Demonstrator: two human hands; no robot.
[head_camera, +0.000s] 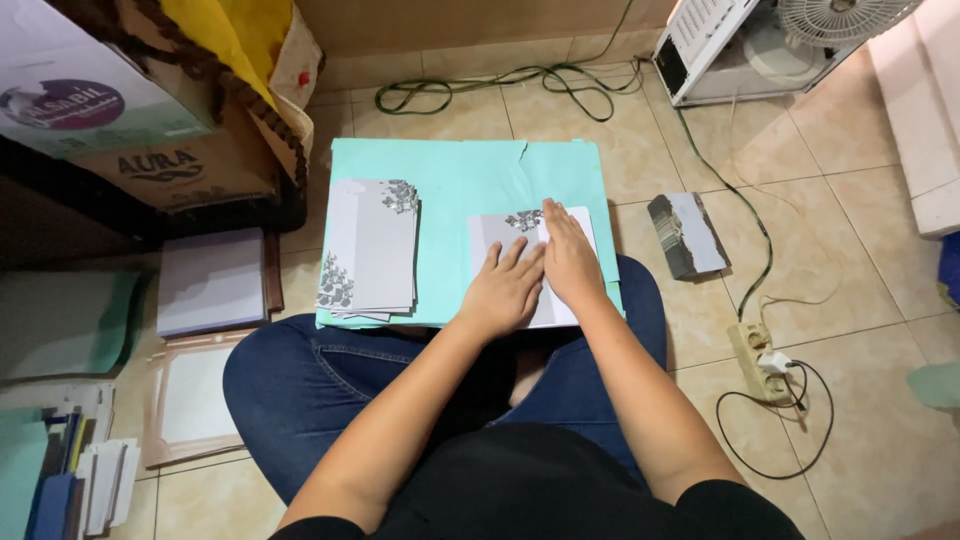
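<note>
A teal board (470, 170) rests across my lap. On its right half lies a grey card with a leaf print (505, 228), partly folded over a white sheet. My left hand (503, 290) presses flat on the card's lower part. Beside it, my right hand (570, 258) lies flat along the card's right side, fingers together and pointing away from me. A stack of similar grey printed cards (370, 245) sits on the board's left half, untouched.
Cardboard boxes (150, 110) stand at the left, with paper stacks (210, 282) and a frame (190, 395) on the tiled floor. A dark-and-grey card bundle (687, 235), a power strip (757, 360) with cables, a white case (720, 50) and a fan (835, 18) are at the right.
</note>
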